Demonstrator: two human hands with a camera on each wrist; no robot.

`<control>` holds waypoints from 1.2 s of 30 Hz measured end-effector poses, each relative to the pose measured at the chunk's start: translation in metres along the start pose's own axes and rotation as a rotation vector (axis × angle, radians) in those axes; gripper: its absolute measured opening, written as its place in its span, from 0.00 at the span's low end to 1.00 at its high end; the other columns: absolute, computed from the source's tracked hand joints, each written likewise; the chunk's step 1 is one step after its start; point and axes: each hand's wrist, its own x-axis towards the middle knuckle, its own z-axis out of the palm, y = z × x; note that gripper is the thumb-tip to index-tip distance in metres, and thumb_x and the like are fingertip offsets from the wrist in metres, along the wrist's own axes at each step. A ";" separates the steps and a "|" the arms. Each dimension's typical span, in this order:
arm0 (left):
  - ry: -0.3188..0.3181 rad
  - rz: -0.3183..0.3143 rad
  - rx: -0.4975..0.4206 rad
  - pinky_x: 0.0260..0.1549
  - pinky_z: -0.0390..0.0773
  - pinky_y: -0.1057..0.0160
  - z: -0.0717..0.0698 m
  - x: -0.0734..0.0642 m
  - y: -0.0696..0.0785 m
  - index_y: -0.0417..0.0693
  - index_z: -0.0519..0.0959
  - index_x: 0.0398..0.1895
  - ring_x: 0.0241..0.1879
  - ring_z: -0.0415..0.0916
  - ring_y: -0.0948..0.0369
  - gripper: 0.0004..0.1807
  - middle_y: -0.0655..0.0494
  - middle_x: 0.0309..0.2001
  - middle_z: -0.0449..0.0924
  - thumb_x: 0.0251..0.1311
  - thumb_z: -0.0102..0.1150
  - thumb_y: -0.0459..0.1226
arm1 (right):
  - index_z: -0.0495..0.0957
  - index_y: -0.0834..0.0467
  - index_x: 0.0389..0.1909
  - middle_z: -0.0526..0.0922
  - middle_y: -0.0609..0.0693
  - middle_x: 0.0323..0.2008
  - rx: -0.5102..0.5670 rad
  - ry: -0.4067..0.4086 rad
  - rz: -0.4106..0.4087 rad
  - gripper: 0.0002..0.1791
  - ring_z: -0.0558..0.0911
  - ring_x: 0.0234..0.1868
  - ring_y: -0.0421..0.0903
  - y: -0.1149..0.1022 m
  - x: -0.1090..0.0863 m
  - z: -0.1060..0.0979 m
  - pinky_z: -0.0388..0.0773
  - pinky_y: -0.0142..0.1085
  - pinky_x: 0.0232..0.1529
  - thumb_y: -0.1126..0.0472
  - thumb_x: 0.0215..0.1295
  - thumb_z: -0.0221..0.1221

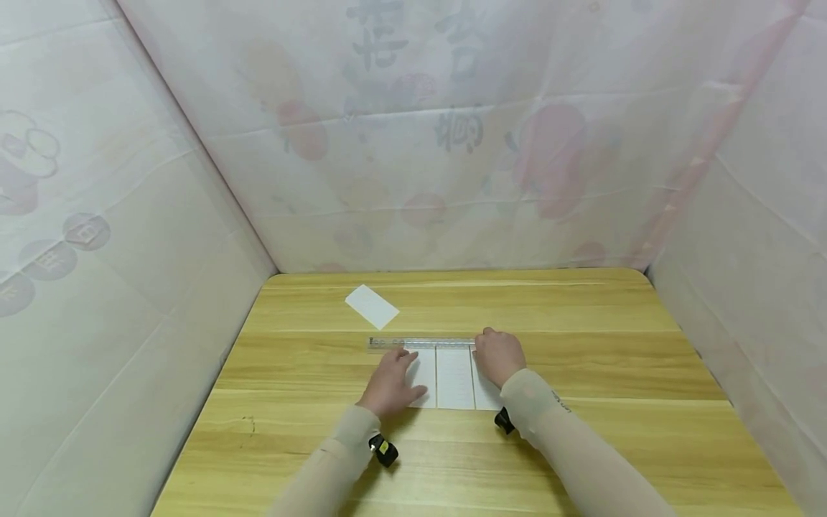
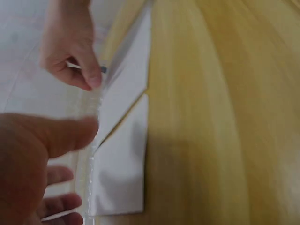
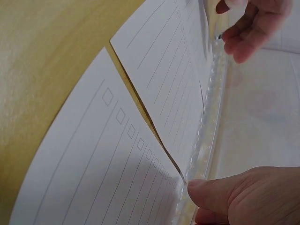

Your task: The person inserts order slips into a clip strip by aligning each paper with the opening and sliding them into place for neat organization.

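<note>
A clear plastic ruler [image 1: 423, 342] lies crosswise on the table, along the top edges of three white paper slips. In the right wrist view the near slip [image 3: 89, 154] and the middle slip [image 3: 159, 70] carry printed lines, and the near one also small checkboxes. My right hand [image 1: 500, 357] pinches the ruler near its right end, thumb at the edge beside the slips. Over the left slip [image 1: 423, 377] my left hand [image 1: 390, 384] hovers with thumb and fingers spread, holding nothing. The hands partly cover the outer slips; the middle slip [image 1: 455, 378] shows fully.
Behind the ruler, to the left, another white slip or small stack [image 1: 372, 306] lies at an angle. The wooden table [image 1: 291, 431] is enclosed by pale printed cloth walls [image 1: 413, 179] at the back and sides.
</note>
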 end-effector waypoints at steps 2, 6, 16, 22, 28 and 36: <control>-0.071 0.083 0.117 0.63 0.62 0.48 0.001 -0.003 -0.002 0.47 0.66 0.69 0.67 0.59 0.47 0.42 0.45 0.68 0.61 0.53 0.67 0.54 | 0.83 0.62 0.31 0.79 0.53 0.27 0.002 -0.003 0.001 0.13 0.76 0.20 0.44 0.000 0.000 0.000 0.79 0.39 0.22 0.54 0.59 0.65; -0.130 0.193 0.295 0.64 0.60 0.49 0.005 -0.008 -0.007 0.47 0.65 0.70 0.69 0.55 0.48 0.43 0.47 0.70 0.59 0.55 0.62 0.59 | 0.83 0.62 0.31 0.79 0.53 0.27 -0.001 0.000 0.000 0.14 0.76 0.21 0.45 0.000 0.001 0.001 0.79 0.39 0.23 0.53 0.59 0.65; -0.150 0.192 0.305 0.64 0.59 0.45 0.005 -0.010 -0.010 0.47 0.65 0.70 0.71 0.52 0.48 0.37 0.48 0.72 0.56 0.62 0.58 0.54 | 0.83 0.62 0.32 0.79 0.53 0.27 0.006 -0.003 0.005 0.14 0.77 0.21 0.46 0.001 0.002 0.000 0.79 0.40 0.23 0.53 0.59 0.65; -0.144 0.176 0.302 0.64 0.58 0.45 0.007 -0.010 -0.010 0.49 0.64 0.71 0.72 0.50 0.50 0.35 0.49 0.73 0.55 0.63 0.57 0.52 | 0.83 0.62 0.32 0.79 0.53 0.27 0.001 -0.008 0.005 0.15 0.76 0.21 0.45 0.001 0.001 -0.001 0.79 0.40 0.23 0.52 0.60 0.64; -0.128 0.183 0.281 0.63 0.59 0.43 0.007 -0.011 -0.009 0.47 0.65 0.70 0.72 0.51 0.50 0.35 0.48 0.72 0.56 0.63 0.58 0.51 | 0.83 0.62 0.32 0.79 0.53 0.28 0.003 -0.013 0.005 0.15 0.77 0.21 0.46 0.001 0.001 -0.003 0.79 0.40 0.23 0.52 0.60 0.64; -0.129 0.183 0.275 0.63 0.58 0.41 0.007 -0.013 -0.009 0.47 0.65 0.70 0.72 0.50 0.50 0.35 0.48 0.73 0.55 0.63 0.58 0.51 | 0.84 0.62 0.32 0.79 0.53 0.28 0.011 -0.008 0.005 0.14 0.76 0.20 0.45 0.000 0.001 -0.001 0.78 0.39 0.22 0.53 0.60 0.65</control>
